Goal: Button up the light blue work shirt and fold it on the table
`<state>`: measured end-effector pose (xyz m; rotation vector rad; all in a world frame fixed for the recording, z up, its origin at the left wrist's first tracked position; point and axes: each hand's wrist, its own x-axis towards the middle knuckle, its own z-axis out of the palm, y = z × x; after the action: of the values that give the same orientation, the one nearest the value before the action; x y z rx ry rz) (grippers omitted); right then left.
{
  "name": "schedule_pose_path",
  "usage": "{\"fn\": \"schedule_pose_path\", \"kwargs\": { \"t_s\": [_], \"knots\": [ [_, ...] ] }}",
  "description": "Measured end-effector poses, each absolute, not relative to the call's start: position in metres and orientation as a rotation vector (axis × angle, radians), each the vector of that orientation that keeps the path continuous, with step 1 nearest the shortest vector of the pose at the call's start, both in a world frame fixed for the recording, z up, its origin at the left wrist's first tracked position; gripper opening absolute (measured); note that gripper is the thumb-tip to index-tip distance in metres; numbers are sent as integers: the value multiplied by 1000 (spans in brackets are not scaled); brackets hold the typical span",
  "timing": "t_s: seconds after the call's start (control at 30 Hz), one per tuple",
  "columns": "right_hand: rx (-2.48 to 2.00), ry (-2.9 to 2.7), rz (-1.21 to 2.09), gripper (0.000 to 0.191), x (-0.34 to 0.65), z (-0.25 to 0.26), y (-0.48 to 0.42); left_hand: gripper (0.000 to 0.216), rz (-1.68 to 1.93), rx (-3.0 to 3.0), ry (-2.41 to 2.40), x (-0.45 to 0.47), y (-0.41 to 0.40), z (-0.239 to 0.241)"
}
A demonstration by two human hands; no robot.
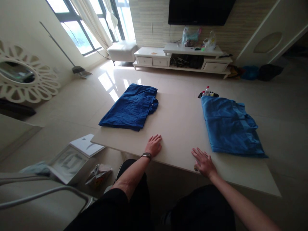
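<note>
My left hand (154, 145) rests on the near edge of a pale table (176, 128), fingers stretched out and nothing held. Farther right along that edge lies my right hand (204, 162), its fingers spread on the tabletop; a small brownish thing shows beneath the thumb side, too small to make out. A dark blue folded garment (131, 107) lies flat beyond my left hand, a strap or loop sticking out on its right side. To the right of my right hand lies a lighter blue folded garment (229, 126). Neither hand touches the cloth.
Bottles with red caps (207, 90) show behind the lighter garment. An opened white box (72, 160) and a crumpled bag (98, 175) are on the left, below the table. A low white TV cabinet (154, 57) stands at the far wall, beside a white ottoman (122, 50).
</note>
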<state>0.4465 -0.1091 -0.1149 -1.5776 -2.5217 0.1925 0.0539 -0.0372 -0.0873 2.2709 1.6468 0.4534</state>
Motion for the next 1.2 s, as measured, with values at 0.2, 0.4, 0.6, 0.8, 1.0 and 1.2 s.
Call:
{"fn": "schedule_pose_path", "kwargs": {
  "t_s": [0.2, 0.4, 0.6, 0.8, 1.0, 1.2],
  "knots": [
    [-1587, -2517, 184, 68, 445, -113, -109, 50, 448, 2264, 1654, 54, -37, -87],
    [-1595, -2514, 193, 69, 446, -113, -109, 51, 436, 2254, 1658, 55, -37, -85],
    [-1604, -2518, 201, 66, 445, -110, -109, 51, 461, 2259, 1655, 56, -38, -84],
    [-1599, -2521, 193, 66, 443, -106, -110, 52, 439, 2251, 1656, 56, -37, -83],
    [-1590, -2518, 191, 68, 445, -110, -109, 51, 440, 2256, 1657, 56, -37, -84],
    [-1591, -2512, 188, 68, 446, -112, -109, 50, 452, 2260, 1656, 56, -38, -84]
  ]
}}
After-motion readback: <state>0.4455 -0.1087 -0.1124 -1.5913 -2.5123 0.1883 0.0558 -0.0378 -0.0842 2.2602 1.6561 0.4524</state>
